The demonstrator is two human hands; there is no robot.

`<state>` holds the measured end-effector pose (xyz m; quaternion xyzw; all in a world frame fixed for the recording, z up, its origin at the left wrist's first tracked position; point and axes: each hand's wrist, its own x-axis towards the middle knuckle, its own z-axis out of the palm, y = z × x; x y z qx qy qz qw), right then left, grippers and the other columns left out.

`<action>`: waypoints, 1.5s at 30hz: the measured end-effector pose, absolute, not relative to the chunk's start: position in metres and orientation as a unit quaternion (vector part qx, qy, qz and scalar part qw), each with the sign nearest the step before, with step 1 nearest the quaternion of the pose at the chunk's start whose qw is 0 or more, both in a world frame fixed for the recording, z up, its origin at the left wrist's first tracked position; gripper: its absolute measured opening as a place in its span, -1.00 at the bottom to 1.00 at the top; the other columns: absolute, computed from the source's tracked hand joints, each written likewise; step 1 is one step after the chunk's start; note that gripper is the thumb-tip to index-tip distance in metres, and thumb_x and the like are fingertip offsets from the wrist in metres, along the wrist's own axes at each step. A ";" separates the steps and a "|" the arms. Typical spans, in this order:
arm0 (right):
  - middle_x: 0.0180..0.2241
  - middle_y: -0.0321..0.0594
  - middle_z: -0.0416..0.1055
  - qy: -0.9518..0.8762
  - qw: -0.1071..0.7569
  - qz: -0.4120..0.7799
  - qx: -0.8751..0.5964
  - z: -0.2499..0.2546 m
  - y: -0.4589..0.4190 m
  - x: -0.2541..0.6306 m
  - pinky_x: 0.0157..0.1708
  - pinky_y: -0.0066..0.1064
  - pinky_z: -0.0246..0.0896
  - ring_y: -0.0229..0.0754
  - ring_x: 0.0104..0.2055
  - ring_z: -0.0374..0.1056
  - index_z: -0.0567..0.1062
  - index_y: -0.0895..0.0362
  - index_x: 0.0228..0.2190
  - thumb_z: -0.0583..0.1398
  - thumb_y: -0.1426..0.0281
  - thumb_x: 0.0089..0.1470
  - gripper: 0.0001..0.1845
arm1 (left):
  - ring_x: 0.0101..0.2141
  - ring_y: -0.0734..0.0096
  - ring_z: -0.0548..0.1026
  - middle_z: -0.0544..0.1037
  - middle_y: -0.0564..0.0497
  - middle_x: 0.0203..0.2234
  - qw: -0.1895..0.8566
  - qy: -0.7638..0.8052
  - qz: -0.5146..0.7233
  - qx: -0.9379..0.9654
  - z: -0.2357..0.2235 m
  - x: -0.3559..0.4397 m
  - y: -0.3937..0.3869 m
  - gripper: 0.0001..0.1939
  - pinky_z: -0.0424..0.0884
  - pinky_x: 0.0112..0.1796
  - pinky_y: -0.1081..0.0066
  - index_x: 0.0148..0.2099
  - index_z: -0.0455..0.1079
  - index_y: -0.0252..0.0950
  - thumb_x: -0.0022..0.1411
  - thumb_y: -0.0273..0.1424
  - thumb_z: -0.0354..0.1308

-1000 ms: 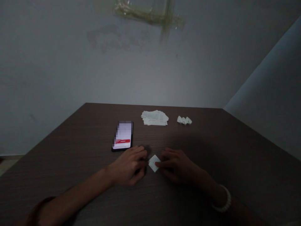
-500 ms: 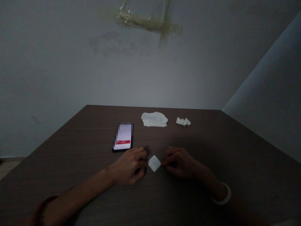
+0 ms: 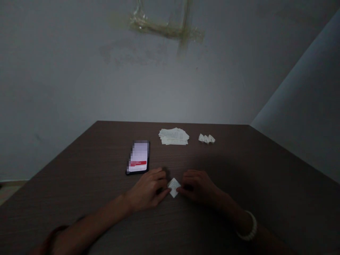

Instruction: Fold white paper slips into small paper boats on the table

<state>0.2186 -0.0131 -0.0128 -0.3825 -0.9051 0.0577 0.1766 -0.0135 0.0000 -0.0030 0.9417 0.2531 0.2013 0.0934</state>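
A small white folded paper diamond lies on the dark wood-grain table, close to the near middle. My left hand is at its left side, with fingertips on its left corner. My right hand is on the other side, fingertips against its right corner. The paper's lower part shows between them. Beyond my left hand lies a smartphone with a lit, blurred screen and a red bar.
A loose stack of printed paper slips and a row of small folded paper pieces lie near the far table edge. Grey walls meet behind the table, with old tape stuck high up.
My right hand has moved left, closer to the paper, and both hands now press its sides. The view has tilted slightly upward, so the table sits lower in the frame.
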 end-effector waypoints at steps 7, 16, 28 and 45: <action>-0.34 -0.26 0.43 -0.917 0.165 0.077 -0.355 -0.010 -0.014 0.219 -0.38 -0.44 0.05 -0.25 -0.31 0.30 0.51 0.06 -0.26 0.11 0.38 0.20 -0.84 | -0.27 0.28 0.35 0.41 -0.05 -0.37 0.092 0.237 0.202 0.946 -0.005 -0.016 0.000 -0.83 0.33 -0.29 0.34 -0.26 0.47 -0.28 0.31 -0.42 0.05; -0.33 -0.27 0.41 -0.932 0.108 0.036 -0.343 0.008 -0.023 0.213 -0.43 -0.42 -0.02 -0.23 -0.33 0.26 0.49 0.08 -0.34 0.13 0.42 0.12 -0.88 | -0.24 0.21 0.33 0.38 -0.09 -0.35 0.060 0.221 0.154 0.961 0.005 -0.017 -0.004 -0.78 0.31 -0.24 0.26 -0.19 0.48 -0.30 0.31 -0.39 0.00; -0.48 -0.29 0.37 -0.924 0.142 0.058 -0.349 0.004 -0.020 0.224 -0.45 -0.44 -0.06 -0.28 -0.41 0.24 0.53 0.09 -0.43 0.14 0.37 0.14 -0.82 | -0.25 0.25 0.33 0.38 -0.06 -0.35 0.074 0.238 0.179 0.952 0.001 -0.018 -0.004 -0.79 0.30 -0.28 0.31 -0.20 0.50 -0.27 0.30 -0.41 0.02; -0.45 -0.29 0.40 -0.904 0.153 0.053 -0.395 -0.005 -0.016 0.216 -0.45 -0.44 -0.05 -0.27 -0.39 0.28 0.46 0.13 -0.46 0.19 0.29 0.14 -0.80 | -0.31 0.32 0.35 0.42 -0.03 -0.42 0.126 0.267 0.214 0.931 -0.007 -0.013 -0.001 -0.80 0.29 -0.33 0.38 -0.37 0.49 -0.30 0.27 -0.41 0.10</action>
